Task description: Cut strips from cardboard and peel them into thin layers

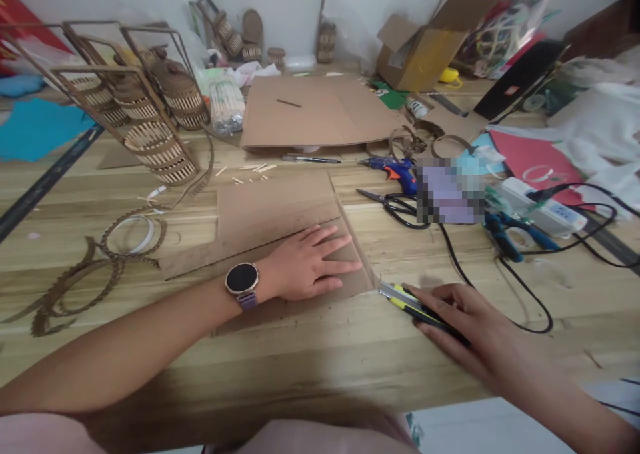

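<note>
Two bare hands work at a wooden table over a flat cardboard sheet. The left hand lies palm down on the sheet's right half, fingers spread and grasping nothing; a watch circles its wrist. Just beyond its fingers a cardboard strip slants across the sheet, its left end jutting past the sheet's edge. The right hand is closed around the black and yellow-green handle of a utility knife. That handle runs from within the grip toward the sheet, so the blade end sits ahead and to the left of the fingers, at the sheet's near right corner; whether it touches the cardboard, I cannot tell. The sheet itself lies left of the knife grip, under the left palm. Beyond the knife are black-handled scissors and a blue glue gun; curled brown strips lie left of the sheet.
</note>
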The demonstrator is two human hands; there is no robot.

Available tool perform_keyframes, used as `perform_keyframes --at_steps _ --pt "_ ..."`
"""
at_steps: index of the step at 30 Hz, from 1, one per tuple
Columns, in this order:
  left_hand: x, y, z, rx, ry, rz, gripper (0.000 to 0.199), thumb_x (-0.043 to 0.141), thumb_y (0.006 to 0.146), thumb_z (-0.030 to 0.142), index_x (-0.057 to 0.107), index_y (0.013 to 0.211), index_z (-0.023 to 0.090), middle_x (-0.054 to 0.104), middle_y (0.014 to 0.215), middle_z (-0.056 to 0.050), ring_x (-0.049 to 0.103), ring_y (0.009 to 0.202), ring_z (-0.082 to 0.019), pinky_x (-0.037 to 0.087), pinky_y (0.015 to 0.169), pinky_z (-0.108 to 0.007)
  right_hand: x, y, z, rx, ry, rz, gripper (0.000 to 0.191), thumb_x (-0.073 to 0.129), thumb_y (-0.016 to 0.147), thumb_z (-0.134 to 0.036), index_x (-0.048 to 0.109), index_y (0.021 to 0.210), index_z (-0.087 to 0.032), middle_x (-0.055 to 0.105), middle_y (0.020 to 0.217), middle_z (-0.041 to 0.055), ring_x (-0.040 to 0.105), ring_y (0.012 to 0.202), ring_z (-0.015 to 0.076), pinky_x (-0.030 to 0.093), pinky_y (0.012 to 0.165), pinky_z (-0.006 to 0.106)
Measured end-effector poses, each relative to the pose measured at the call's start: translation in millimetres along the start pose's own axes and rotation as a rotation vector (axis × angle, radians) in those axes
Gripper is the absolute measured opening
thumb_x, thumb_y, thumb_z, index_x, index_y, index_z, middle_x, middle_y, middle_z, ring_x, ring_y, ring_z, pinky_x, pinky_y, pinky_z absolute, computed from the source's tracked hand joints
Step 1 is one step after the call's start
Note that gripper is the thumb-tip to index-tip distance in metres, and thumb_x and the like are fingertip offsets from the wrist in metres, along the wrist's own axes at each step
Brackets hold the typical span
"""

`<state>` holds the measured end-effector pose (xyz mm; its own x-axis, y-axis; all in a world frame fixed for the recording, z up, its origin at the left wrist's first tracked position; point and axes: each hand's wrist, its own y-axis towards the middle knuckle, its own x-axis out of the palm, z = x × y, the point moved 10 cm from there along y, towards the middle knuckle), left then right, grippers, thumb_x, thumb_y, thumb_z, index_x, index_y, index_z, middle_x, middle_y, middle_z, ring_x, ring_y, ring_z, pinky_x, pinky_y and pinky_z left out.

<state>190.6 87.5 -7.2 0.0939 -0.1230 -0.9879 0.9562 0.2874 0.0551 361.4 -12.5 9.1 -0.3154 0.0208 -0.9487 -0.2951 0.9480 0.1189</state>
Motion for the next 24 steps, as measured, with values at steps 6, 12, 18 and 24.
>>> perform_keyframes --at_steps 6,12,18,24 --pt "-0.6 -1 -1 -0.008 -0.004 0.024 0.046 0.036 0.103 0.051 0.047 0.146 0.039 0.034 0.16 -0.006 0.027 0.149 -0.034 0.022 0.12 -0.053 -1 -3 -9 0.034 -0.039 0.048 0.047 0.05 0.096 -0.048 0.062 0.135 -0.025 0.064 0.1 0.0095 0.066 0.092 0.0213 0.058 0.078 0.032" --pt "0.8 0 0 -0.007 -0.014 0.015 0.045 0.038 0.103 0.049 0.047 0.146 0.039 0.034 0.16 -0.006 0.026 0.149 -0.034 0.022 0.12 -0.053 1 -9 -9 0.085 -0.022 0.051 0.047 0.049 0.096 -0.05 0.064 0.133 -0.024 0.064 0.096 0.0097 0.067 0.088 0.0214 0.057 0.075 0.032" --pt "0.5 0 0 -0.011 -0.014 0.023 0.044 0.039 0.103 0.048 0.047 0.146 0.041 0.035 0.16 -0.003 0.027 0.149 -0.032 0.021 0.12 -0.052 -1 -5 -15 0.058 -0.005 0.061 0.045 0.05 0.096 -0.047 0.066 0.129 -0.021 0.064 0.096 0.0103 0.067 0.089 0.0216 0.057 0.076 0.032" --pt "-1.0 0 0 -0.017 -0.013 0.015 0.045 0.037 0.103 0.048 0.047 0.146 0.04 0.036 0.16 -0.004 0.027 0.148 -0.032 0.023 0.12 -0.052 -7 -8 -19 0.015 -0.059 0.09 0.042 0.054 0.095 -0.044 0.065 0.129 -0.021 0.063 0.094 0.0085 0.067 0.082 0.0192 0.057 0.069 0.029"
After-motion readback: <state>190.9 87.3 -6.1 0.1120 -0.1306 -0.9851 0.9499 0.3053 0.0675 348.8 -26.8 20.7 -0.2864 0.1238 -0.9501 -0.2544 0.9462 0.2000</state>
